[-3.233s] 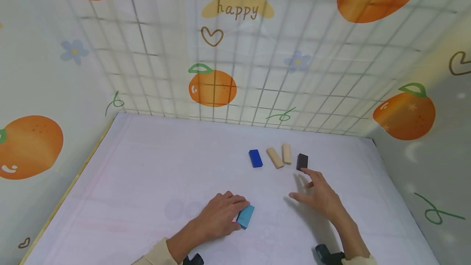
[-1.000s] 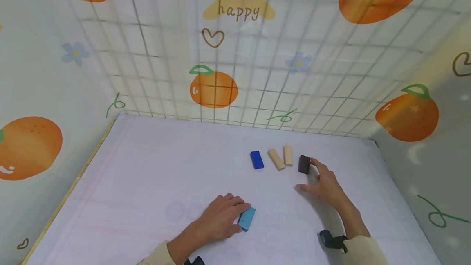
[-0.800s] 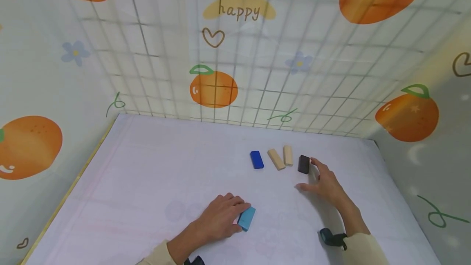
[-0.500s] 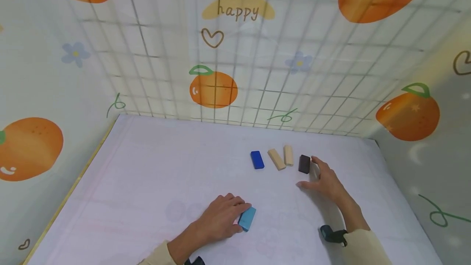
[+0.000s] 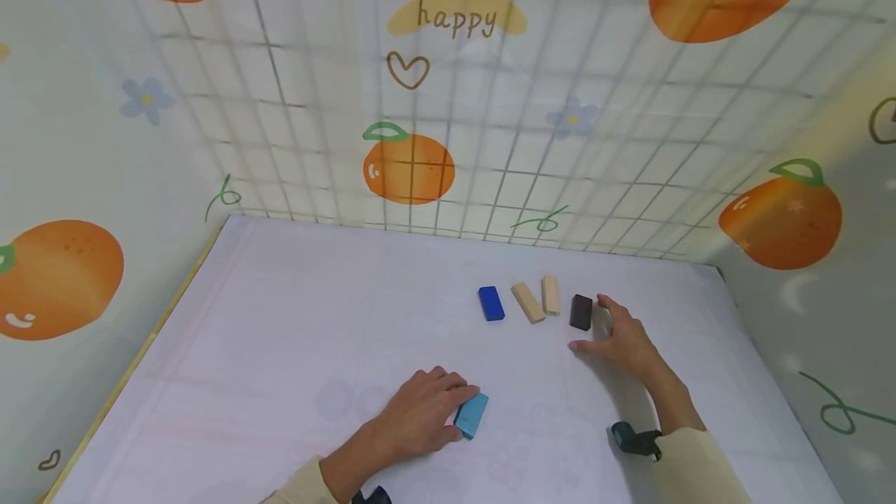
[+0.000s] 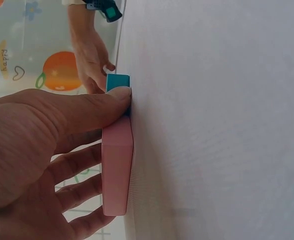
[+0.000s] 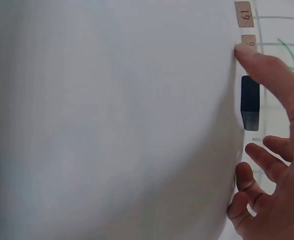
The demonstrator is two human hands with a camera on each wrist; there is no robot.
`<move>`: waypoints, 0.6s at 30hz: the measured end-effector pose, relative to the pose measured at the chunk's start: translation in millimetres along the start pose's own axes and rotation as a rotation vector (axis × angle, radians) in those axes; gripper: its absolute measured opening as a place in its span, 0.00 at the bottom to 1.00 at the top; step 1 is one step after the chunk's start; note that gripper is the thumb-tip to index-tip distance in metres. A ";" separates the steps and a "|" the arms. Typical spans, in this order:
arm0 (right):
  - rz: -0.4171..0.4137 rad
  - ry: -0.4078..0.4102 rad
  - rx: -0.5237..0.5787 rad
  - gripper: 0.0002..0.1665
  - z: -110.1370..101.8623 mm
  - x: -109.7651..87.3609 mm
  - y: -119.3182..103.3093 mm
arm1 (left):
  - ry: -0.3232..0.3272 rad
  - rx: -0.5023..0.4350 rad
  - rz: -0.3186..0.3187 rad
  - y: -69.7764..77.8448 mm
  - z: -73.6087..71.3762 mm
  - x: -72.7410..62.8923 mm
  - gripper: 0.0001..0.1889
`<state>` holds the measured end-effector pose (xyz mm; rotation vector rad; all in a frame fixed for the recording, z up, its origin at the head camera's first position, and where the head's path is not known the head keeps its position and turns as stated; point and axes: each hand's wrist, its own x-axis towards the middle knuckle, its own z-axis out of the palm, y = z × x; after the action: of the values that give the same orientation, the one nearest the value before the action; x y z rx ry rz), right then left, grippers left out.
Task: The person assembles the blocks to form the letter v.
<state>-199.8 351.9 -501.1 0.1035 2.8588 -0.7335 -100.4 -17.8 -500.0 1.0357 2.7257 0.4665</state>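
In the head view my left hand [image 5: 418, 416] holds a light blue block [image 5: 472, 416] on the white table, thumb at its near end and index finger at its far end. A pink block [image 6: 117, 170] lies against it on the palm side, under the same hand; the left wrist view shows the thumb across where the two meet. Farther off, my right hand [image 5: 623, 341] is spread around the right side of a black block [image 5: 581, 312]. In the right wrist view a gap shows between the thumb and that black block.
Left of the black block lie two plain wooden blocks [image 5: 528, 303] and a dark blue block [image 5: 491, 303]. Numbers mark the ends of the wooden blocks in the right wrist view. A patterned backdrop [image 5: 315, 138] rises behind the table, with side walls left and right.
My right hand has moved from the near side of the black block to its right side, drifting slightly farther away from me. The left hand stays on its blocks.
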 end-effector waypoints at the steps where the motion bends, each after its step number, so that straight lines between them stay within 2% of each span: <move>1: 0.003 -0.002 0.001 0.73 0.0 0.3 0.2 | 0.000 0.001 0.001 0.0 -0.1 0.1 0.32; 18: -0.048 0.002 -0.031 0.72 -3.8 3.7 0.8 | -0.007 -0.004 -0.006 -0.4 0.9 0.5 0.32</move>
<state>-203.9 354.5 -498.9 0.0319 2.8821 -0.6980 -100.8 -17.6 -501.0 1.0256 2.7198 0.4665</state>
